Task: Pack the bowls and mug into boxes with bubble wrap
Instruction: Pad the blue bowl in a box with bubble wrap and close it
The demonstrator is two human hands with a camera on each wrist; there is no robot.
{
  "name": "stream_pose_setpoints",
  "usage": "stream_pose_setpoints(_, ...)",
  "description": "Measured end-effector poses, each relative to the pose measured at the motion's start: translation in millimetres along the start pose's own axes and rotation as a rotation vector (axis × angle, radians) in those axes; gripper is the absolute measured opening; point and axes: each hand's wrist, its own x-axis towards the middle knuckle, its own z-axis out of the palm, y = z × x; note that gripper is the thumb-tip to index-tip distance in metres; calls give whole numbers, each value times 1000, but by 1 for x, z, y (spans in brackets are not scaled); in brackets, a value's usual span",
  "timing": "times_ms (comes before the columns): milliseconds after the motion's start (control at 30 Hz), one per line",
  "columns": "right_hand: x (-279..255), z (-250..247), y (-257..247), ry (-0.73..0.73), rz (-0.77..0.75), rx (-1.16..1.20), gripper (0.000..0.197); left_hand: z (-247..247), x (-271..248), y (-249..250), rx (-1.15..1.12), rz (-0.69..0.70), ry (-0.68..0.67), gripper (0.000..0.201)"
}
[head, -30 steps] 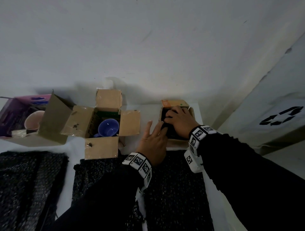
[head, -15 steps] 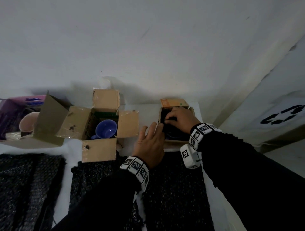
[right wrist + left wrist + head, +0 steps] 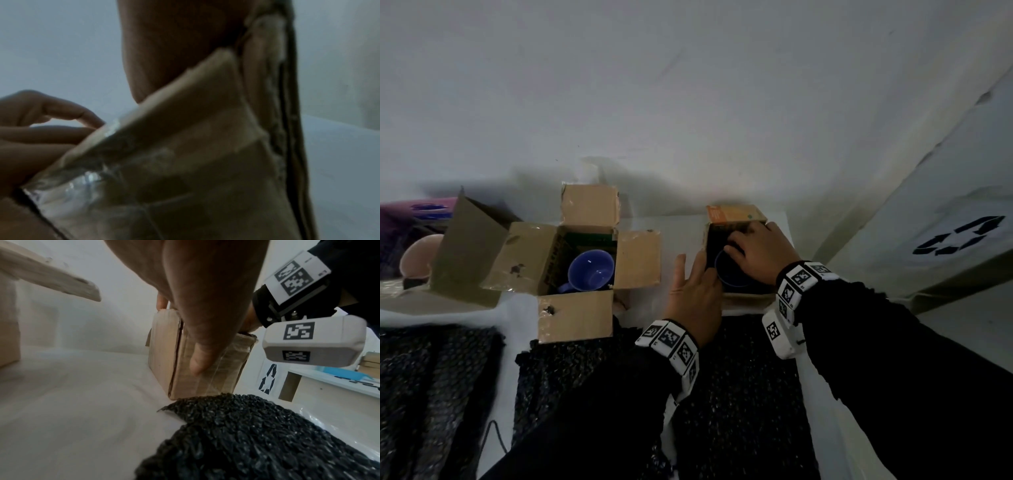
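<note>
A small cardboard box [image 3: 743, 297] stands at the table's back right. Inside it a dark blue bowl [image 3: 724, 278] shows part of its rim among dark wrap. My right hand [image 3: 761, 250] reaches into this box from above, fingers bent down at the far side, their tips lost in the dark. My left hand [image 3: 692, 292] lies against the box's left side with fingers straight. In the left wrist view the small box [image 3: 205, 363] has one finger [image 3: 200, 360] pressed flat on its near face. A blue mug [image 3: 591, 271] sits in the open middle box [image 3: 577, 318]. A pink bowl [image 3: 417, 257] sits in the left box [image 3: 467, 253].
Black bubble wrap sheets [image 3: 743, 394] [image 3: 431, 394] cover the table's near part, one under my forearms. A purple box [image 3: 410, 219] stands at the far left. The white wall is right behind the boxes. A white panel with a recycling sign [image 3: 959, 237] stands to the right.
My right hand has shifted toward the far side of the small box, uncovering the bowl's blue rim. My left hand stays on the box's left side.
</note>
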Motion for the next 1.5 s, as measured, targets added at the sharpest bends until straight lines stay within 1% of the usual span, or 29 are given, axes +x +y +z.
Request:
stream_pose_setpoints(133,-4,2,3,32,-17,21,29,1,-5,-2,-30,-14,54,34)
stream_pose_setpoints(233,-10,-3,3,-7,-30,45,27,0,-11,-9,-24,52,46,33)
stream_pose_setpoints(300,-18,-15,1,52,3,173,23,-7,-11,-12,-31,88,59,28)
stream_pose_setpoints(367,-32,-26,-1,162,45,311,17,-16,-10,-14,-60,111,88,20)
stream_pose_setpoints(467,-65,-32,-9,281,92,449,10,-25,-14,-17,-135,124,94,25)
stream_pose_setpoints(600,-128,-22,-30,368,163,528,9,-29,-35,-16,-238,171,133,32)
stream_pose_setpoints(667,-162,-9,-43,354,206,528,7,-25,-50,-11,-279,202,154,32)
stream_pose_setpoints(700,-178,0,-49,319,228,518,10,-22,-58,-8,-290,221,148,33)
stream_pose_setpoints(733,-192,10,-55,255,261,490,20,-19,-65,-5,-299,234,99,35)
stream_pose_setpoints(767,-205,20,-61,174,300,435,34,-17,-73,-2,-296,245,11,36)
stream_pose_setpoints(833,-228,39,-74,-22,382,295,66,-9,-88,2,-282,289,-245,46)
stream_pose_setpoints(867,-238,45,-81,-107,407,238,76,-5,-96,4,-282,315,-376,55)
stream_pose_setpoints(900,-244,50,-87,-160,419,204,80,-2,-103,5,-276,337,-495,64)
stream_pose_setpoints(933,-249,52,-92,-177,429,193,76,1,-109,7,-268,356,-577,70)
stream_pose_setpoints(967,-251,52,-96,-166,440,199,67,4,-115,8,-260,367,-615,73)
stream_pose_setpoints(1033,-249,49,-102,-132,446,201,42,7,-122,7,-250,376,-614,74)
stream_pose_setpoints(1100,-245,46,-107,-70,438,226,25,7,-126,6,-253,367,-592,73)
stream_pose_setpoints(1133,-244,43,-108,0,431,282,21,4,-127,5,-262,351,-555,74)
stream_pose_setpoints(1167,-243,40,-109,78,420,366,18,2,-128,4,-280,324,-480,76)
stream_pose_setpoints(1200,-242,34,-108,136,402,461,16,-3,-128,3,-309,289,-357,78)
stream_pose_setpoints(1233,-240,26,-108,161,373,544,16,-9,-126,1,-333,268,-212,82)
stream_pose_setpoints(1300,-236,8,-109,146,289,613,16,-22,-120,-2,-320,316,54,91)
stream_pose_setpoints(1333,-233,-1,-109,129,237,616,17,-30,-117,-3,-288,361,146,92)
stream_pose_setpoints(1367,-231,-9,-110,119,186,622,17,-38,-113,-4,-253,400,219,88)
stream_pose_setpoints(1400,-228,-17,-110,118,146,636,18,-44,-109,-5,-229,430,288,78)
stream_pose_setpoints(1467,-222,-30,-111,166,114,664,20,-52,-100,-7,-199,480,372,50)
stream_pose_setpoints(1500,-220,-35,-112,204,135,663,22,-53,-96,-9,-181,497,380,35)
